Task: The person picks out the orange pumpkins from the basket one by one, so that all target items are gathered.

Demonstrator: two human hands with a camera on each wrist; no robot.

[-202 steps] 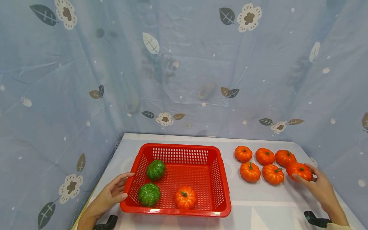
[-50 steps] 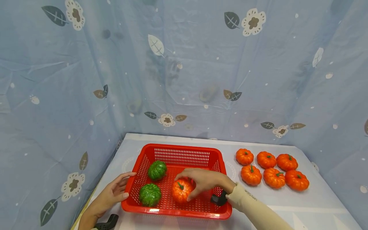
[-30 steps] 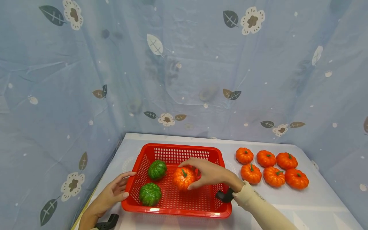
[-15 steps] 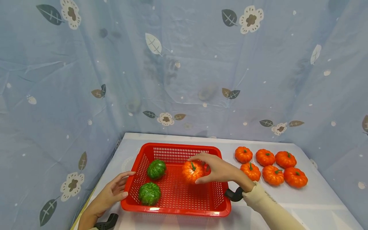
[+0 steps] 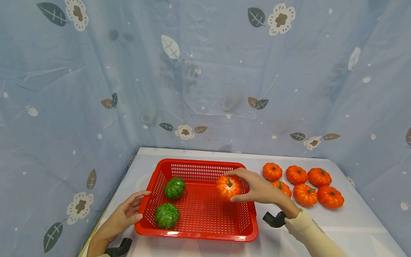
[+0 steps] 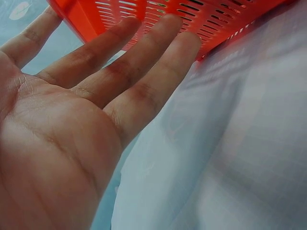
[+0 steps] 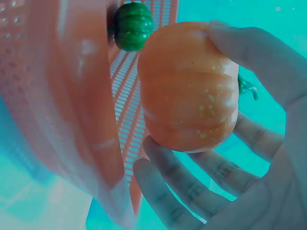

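In the head view my right hand (image 5: pixel 257 186) grips a small orange pumpkin (image 5: pixel 228 188) between thumb and fingers, over the right part of a red plastic basket (image 5: pixel 196 235). The right wrist view shows that pumpkin (image 7: pixel 189 88) up close, its green stem pointing right, the thumb across one side and fingertips on the other. My left hand (image 5: pixel 123 216) touches the basket's left rim with its fingertips. In the left wrist view the fingers (image 6: pixel 144 93) are extended against the basket wall (image 6: pixel 211 19). Two green pumpkins, one far (image 5: pixel 174 188) and one near (image 5: pixel 167 216), lie inside on the left.
Right of the basket, several orange pumpkins stand in two rows on the white table, among them a back one (image 5: pixel 272 171) and a front one (image 5: pixel 330 197). My right forearm partly covers one front pumpkin (image 5: pixel 282 188). A patterned blue curtain (image 5: pixel 205 89) hangs behind and at the sides.
The right hand left the pumpkin rows, took hold of the orange pumpkin in the basket, lifted it and carried it rightward. The left hand has stayed at the rim.
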